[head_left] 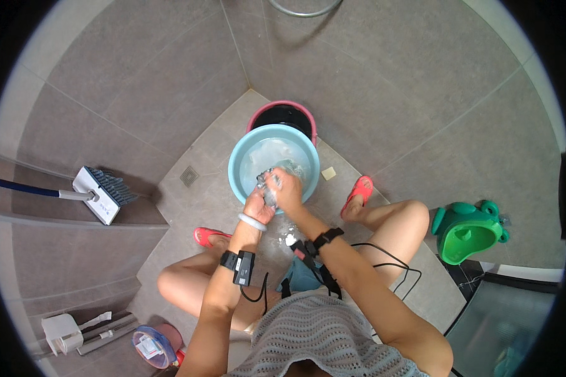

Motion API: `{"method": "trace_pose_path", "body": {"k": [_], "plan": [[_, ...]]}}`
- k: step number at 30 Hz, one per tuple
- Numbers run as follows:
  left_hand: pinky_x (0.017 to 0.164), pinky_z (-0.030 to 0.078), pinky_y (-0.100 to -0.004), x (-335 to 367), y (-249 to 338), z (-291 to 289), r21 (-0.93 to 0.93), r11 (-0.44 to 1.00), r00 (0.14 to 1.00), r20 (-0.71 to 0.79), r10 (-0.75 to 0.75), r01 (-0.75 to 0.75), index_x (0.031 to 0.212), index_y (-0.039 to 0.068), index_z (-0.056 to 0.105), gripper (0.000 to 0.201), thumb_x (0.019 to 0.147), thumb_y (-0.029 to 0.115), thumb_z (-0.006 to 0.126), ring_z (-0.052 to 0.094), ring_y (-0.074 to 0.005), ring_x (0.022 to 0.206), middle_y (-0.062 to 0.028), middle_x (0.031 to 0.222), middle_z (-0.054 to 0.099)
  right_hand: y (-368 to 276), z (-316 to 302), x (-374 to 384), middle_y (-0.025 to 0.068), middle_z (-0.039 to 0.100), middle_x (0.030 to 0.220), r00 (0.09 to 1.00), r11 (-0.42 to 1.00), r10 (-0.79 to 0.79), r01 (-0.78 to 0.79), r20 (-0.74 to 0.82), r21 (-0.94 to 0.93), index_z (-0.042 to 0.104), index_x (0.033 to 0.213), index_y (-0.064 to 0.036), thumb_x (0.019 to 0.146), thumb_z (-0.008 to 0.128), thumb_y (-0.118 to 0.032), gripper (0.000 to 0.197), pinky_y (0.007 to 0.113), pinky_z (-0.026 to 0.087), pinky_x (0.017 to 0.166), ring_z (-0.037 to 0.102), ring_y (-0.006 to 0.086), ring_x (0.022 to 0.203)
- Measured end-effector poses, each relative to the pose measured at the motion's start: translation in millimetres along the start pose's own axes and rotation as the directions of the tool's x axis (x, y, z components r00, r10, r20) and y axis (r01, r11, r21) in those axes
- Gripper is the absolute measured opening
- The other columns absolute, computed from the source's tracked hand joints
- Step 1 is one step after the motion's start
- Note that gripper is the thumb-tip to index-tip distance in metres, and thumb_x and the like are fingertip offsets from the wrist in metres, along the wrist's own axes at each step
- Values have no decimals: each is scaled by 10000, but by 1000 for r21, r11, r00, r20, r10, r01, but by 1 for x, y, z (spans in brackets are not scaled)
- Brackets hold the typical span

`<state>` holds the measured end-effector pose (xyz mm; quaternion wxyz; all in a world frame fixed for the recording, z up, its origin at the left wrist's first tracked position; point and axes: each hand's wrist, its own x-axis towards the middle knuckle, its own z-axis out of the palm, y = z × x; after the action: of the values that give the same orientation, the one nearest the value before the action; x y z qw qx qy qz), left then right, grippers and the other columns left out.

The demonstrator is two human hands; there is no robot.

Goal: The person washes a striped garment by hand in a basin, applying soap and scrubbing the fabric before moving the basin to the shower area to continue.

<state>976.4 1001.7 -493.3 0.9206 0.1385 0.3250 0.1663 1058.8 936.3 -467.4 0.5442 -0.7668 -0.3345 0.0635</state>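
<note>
Right hand (284,190) curled around a wet greyish bundle (270,197), over the blue basin's (234,164) near side. Left hand (258,205) against it, fingers partly hidden; can't tell how closed. My read: mid-wash, bundle not finished. Pale stuff (267,151) in the water probably remains too.

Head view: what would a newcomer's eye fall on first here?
Likely the light blue basin at the centre, where the left hand and right hand hold a wet greyish bundle over cloudy water. Next, perhaps, the bright green plastic receptacle at the right, by the wall. The red slippers, one left and one right of the basin, also stand out against the grey floor.
</note>
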Motion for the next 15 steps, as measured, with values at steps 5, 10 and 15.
{"method": "trace_pose_path", "body": {"k": [5, 10, 15], "plan": [[844, 487, -389, -7, 1, 11, 5, 996, 993, 77, -91, 91, 1176, 55, 452, 256, 948, 124, 359, 571, -235, 996, -104, 1110, 565, 11, -9, 5, 195, 548, 644, 996, 1000, 30, -31, 85, 3, 527, 704, -56, 805, 590, -277, 251, 437, 394, 530, 540, 390, 624], [900, 464, -385, -8, -1, 10, 104, 994, 998, 55, -22, 16, 1195, 44, 451, 300, 961, 194, 337, 546, -239, 1059, -114, 1163, 545, 6, -5, 5, 186, 554, 643, 997, 995, 72, -71, 19, -67, 535, 722, -62, 796, 595, -284, 241, 454, 398, 543, 541, 402, 620], [854, 484, -406, -4, 3, 9, 70, 992, 994, -18, -105, 106, 1128, 39, 488, 282, 971, 193, 312, 575, -228, 987, -97, 1099, 568, -3, -11, 2, 185, 568, 662, 997, 999, -28, 25, 78, 42, 528, 717, -59, 810, 582, -281, 246, 449, 406, 552, 544, 399, 616]]}}
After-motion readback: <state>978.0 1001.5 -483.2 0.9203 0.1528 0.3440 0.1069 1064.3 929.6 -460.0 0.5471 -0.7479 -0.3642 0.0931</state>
